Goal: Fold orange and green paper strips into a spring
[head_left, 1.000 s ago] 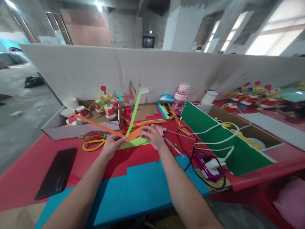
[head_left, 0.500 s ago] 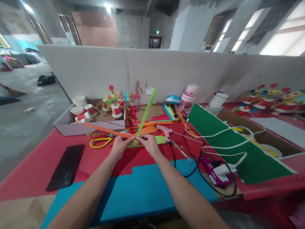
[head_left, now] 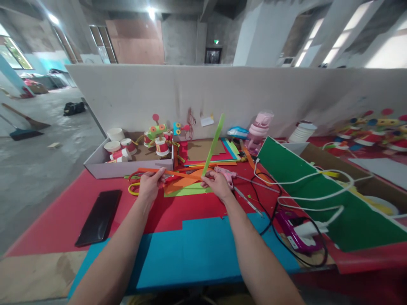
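Observation:
An orange paper strip (head_left: pixel 179 173) stretches between my two hands above the table. My left hand (head_left: pixel 151 183) pinches it along its left part. At its right end my right hand (head_left: pixel 216 182) pinches the spot where a green paper strip (head_left: pixel 213 146) meets it; the green one stands up at a slant. Whether the strips are joined there is hidden by my fingers. Below the hands lie orange paper (head_left: pixel 174 184) and a light green sheet (head_left: pixel 190 190). Yellow-handled scissors (head_left: pixel 133 189) are partly behind my left hand, and a pink glue gun (head_left: pixel 228 174) lies just beyond my right hand.
A white box (head_left: pixel 133 169) holds paper cups; a green-headed paper figure (head_left: pixel 157 132) stands there. A black phone (head_left: pixel 99 217) lies left. At right are a green board (head_left: pixel 305 195), cables, a purple power adapter (head_left: pixel 299 233) and a pink bottle (head_left: pixel 259 129). Blue sheets (head_left: pixel 203 250) cover the front.
My hands have moved apart: the left slid along the orange strip away from the joint. My right hand still grips where the green strip meets it. The whole view has shifted slightly.

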A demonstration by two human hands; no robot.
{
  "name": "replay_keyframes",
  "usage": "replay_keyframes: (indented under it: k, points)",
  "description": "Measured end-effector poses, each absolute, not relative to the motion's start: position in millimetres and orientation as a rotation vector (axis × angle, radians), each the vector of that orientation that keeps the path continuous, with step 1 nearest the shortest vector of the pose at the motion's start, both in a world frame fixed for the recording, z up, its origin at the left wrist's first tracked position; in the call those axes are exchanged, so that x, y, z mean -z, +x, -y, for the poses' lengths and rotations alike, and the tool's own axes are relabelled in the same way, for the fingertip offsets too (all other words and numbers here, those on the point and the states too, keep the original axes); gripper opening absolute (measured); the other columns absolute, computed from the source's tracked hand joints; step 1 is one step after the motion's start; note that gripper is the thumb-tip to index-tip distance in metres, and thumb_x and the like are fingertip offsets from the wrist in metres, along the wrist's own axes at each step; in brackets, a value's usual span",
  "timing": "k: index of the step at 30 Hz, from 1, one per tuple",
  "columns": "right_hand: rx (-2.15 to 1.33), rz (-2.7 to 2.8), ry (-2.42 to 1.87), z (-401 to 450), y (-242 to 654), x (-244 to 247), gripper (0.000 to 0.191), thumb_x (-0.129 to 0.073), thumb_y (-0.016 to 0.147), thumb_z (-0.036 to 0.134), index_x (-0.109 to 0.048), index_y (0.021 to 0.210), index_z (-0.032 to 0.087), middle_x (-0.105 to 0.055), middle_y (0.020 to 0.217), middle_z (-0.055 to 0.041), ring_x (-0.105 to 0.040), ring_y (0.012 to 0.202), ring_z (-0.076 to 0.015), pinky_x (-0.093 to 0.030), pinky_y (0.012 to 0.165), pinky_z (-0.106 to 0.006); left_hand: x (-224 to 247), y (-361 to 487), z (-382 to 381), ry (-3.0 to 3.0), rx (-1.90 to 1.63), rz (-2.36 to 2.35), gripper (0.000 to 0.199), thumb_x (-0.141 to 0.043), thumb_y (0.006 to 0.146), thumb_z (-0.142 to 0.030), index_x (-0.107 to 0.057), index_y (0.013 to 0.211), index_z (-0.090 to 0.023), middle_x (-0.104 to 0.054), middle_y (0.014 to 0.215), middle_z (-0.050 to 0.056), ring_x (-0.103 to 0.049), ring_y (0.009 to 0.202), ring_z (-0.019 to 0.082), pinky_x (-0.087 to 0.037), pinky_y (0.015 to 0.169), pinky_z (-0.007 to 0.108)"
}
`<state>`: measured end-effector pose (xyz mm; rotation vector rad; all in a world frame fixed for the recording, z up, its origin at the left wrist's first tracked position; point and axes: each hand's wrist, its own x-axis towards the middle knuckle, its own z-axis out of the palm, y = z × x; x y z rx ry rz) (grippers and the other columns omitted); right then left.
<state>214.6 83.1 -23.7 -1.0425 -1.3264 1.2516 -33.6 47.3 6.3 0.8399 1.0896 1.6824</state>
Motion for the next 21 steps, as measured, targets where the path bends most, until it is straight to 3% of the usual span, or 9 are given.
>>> replay_keyframes:
  k: [8,14,18,21]
  points:
    - [-1.197,1.307,-1.103,-89,231,24,0.036,-0.082,0.062,0.047,-0.063,0.072,0.018,-0.066,0.055,0.0003,-0.066,0.051,-0.014,-0.055,0.05,-0.023,-7,-50,-55,0.675,-1.874,-1.013,0.036,-0.09,0.05,-0.032,-0.072,0.072,-0.01,-0.061,0.055,0.0,-0.051,0.047,0.006,-0.04,0.045,0.017]
    - [-1.122,1.091,-1.031,-90,231,19,0.035,-0.082,0.061,0.046,-0.063,0.072,0.018,-0.066,0.058,0.0022,-0.063,0.052,-0.0119,-0.056,0.055,-0.024,-7,-62,-58,0.555,-1.967,-0.974,0.032,-0.081,0.065,-0.038,-0.071,0.08,-0.011,-0.059,0.054,-0.002,-0.051,0.046,0.005,-0.042,0.047,0.016]
    - [-1.291,0.924,-0.839,-80,212,10,0.042,-0.087,0.052,0.044,-0.061,0.073,0.019,-0.064,0.06,0.0046,-0.062,0.053,-0.0109,-0.056,0.059,-0.025,-6,-51,-52,0.73,-1.75,-1.009,0.033,-0.083,0.062,-0.033,-0.072,0.084,-0.012,-0.06,0.057,-0.001,-0.053,0.049,0.006,-0.042,0.048,0.017]
    - [-1.402,0.936,-0.783,-66,189,8,0.039,-0.087,0.056,0.042,-0.06,0.071,0.019,-0.063,0.057,0.0043,-0.061,0.053,-0.0118,-0.056,0.061,-0.027,-3,-26,-42,1.039,-1.452,-1.014,0.036,-0.084,0.063,-0.031,-0.072,0.09,-0.013,-0.064,0.063,0.0,-0.055,0.053,0.008,-0.043,0.052,0.019]
